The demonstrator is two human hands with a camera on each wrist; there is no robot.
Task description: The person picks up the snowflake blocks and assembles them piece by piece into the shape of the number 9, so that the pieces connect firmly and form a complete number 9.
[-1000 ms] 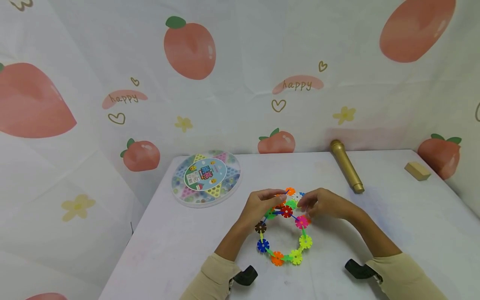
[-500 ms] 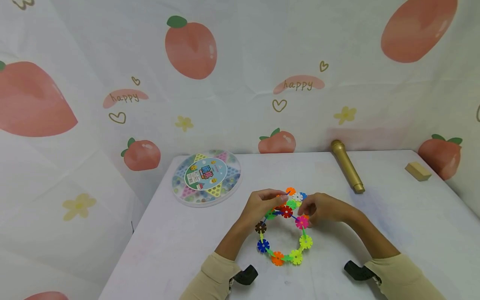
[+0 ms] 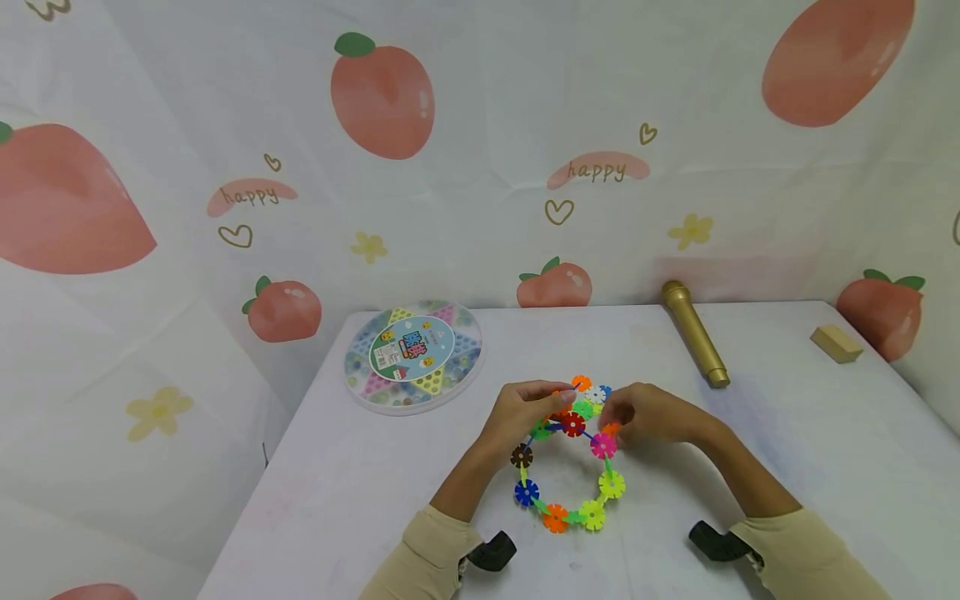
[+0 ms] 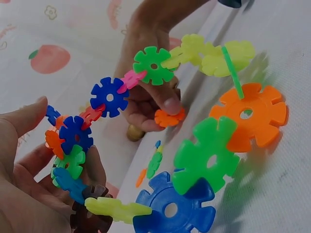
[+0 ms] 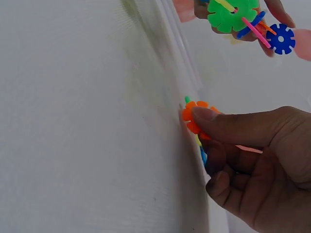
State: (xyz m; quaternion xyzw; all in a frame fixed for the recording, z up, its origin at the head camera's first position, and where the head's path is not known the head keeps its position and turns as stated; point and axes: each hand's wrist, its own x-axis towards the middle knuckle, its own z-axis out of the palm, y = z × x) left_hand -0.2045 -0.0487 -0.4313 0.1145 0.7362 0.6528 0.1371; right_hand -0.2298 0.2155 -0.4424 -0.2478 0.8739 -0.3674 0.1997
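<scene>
In the head view my left hand (image 3: 517, 415) grips the upper left of a ring of linked plastic snowflake discs (image 3: 612, 484). The ring stands up from the table. Seen from the left wrist, its discs are blue, green, yellow, brown and orange, with a large orange disc (image 4: 250, 116) low near the cloth. My right hand (image 3: 656, 414) is just right of the ring, thumb and fingers pinching a loose orange snowflake disc (image 5: 190, 115). That disc shows through the ring in the left wrist view. Its far side is hidden by my fingers.
Several loose discs, including an orange one (image 3: 581, 382) and a white one (image 3: 596, 394), lie beyond the ring. A round Chinese checkers box (image 3: 412, 392) is at the back left. Farther right are a gold microphone (image 3: 695, 333) and a small wooden block (image 3: 836, 342).
My right hand has dipped slightly, then risen a little beside the ring, and the orange disc in its fingers has shifted slightly up. My left hand and the ring stay almost still.
</scene>
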